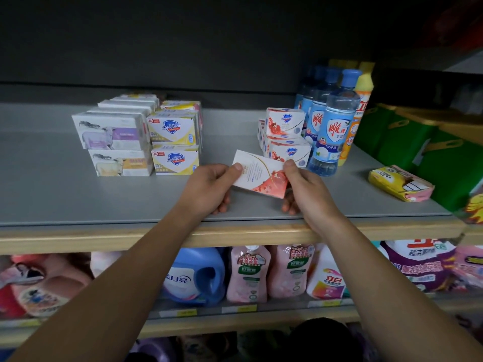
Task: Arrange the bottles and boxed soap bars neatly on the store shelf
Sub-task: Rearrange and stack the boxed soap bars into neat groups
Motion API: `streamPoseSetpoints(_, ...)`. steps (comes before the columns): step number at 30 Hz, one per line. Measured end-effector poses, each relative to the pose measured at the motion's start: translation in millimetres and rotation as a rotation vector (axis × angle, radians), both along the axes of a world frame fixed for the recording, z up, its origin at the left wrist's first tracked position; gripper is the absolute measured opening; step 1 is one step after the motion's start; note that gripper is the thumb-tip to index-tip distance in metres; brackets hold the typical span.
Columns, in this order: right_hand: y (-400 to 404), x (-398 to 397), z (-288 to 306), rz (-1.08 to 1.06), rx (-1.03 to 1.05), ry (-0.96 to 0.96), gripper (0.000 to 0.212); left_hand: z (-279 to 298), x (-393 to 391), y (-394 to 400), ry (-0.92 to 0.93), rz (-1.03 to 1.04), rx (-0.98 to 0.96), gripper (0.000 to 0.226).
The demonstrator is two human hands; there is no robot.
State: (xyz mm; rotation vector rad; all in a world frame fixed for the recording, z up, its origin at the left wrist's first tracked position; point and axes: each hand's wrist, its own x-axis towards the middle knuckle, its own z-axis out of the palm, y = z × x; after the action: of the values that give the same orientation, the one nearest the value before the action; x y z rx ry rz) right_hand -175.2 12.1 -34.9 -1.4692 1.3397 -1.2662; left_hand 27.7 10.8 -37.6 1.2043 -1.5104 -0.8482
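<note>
Above the grey store shelf (pixel 78 194), we hold one white-and-red boxed soap bar (pixel 258 176).
Our left hand (pixel 209 189) and right hand (pixel 305 192) each pinch an end; matching red-and-white soap boxes (pixel 285 137) stack just behind, beside blue-capped clear bottles (pixel 332 126).

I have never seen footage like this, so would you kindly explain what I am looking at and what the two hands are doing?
There is no machine here: a person wears a camera on the head, looking down at their own arms. The left hand and right hand together hold a white and red boxed soap bar above the grey shelf. On the shelf stand stacked white soap boxes, yellow Safeguard boxes, matching red soap boxes and blue bottles. A yellow packet lies at right.
</note>
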Motion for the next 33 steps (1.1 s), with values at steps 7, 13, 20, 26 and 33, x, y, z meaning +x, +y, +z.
streamPoseSetpoints(7,-0.5,-10.0,-2.1,0.304,-0.058,-0.417,0.021,7.0,0.0,6.0,0.287,-0.172,0.014,0.03)
streamPoseSetpoints(13,-3.9,-10.0,-9.6,0.18,-0.228,-0.118,0.038,8.3,-1.5,8.7,0.283,-0.209,0.016,0.048)
streamPoseSetpoints(20,-1.2,-4.7,-11.4,0.15,-0.221,0.091,0.072,5.5,-1.2,8.3,0.236,-0.135,-0.019,0.028)
streamPoseSetpoints(26,2.7,-2.6,-8.1,0.049,-0.302,0.235,0.037,4.7,2.0,9.1,0.19,-0.182,-0.139,0.041)
streamPoseSetpoints(33,3.5,-5.3,-7.9,0.106,-0.277,0.219,0.041,1.6,4.2,6.5,0.161,-0.166,-0.14,0.042)
